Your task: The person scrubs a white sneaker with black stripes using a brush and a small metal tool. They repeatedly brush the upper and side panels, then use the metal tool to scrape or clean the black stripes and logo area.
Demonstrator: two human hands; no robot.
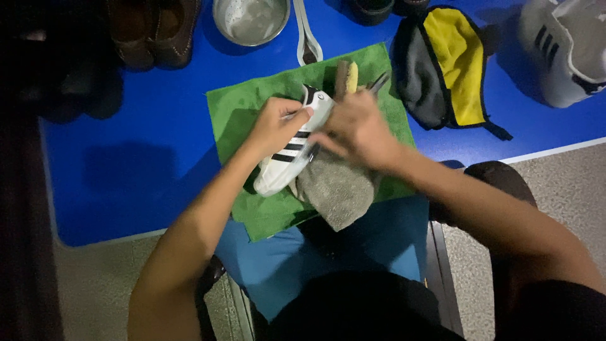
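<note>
While the white sneaker (293, 151) with black side stripes is kept steady over the green cloth (240, 113), it is gripped around its upper end by the left hand (274, 126), fingers clenched on it, toe end angled down toward the person. Grip at that end looks chosen to leave the side and lower part free for wiping.

Right hand (356, 129) is closed on a grey towel (338, 189), bunched under the palm and pressed against the sneaker's side; loose remainder hangs just below the hand. Motion blur on this hand, so exact finger placement cannot be told.

Green cloth is spread flat on the blue table (126, 164) under both hands, apparently as a work mat to keep dirt off the surface.

Just beyond the right hand: a brush (345, 76) with a tan block lies on the cloth, within easy reach. Further beyond the left hand: a steel bowl (250, 20), contents unclear. Right of the right hand: a grey-and-yellow cloth (448, 63), folded, and past it a second white sneaker (562, 50). Far left of the left hand: brown leather shoes (151, 31), set well apart.
</note>
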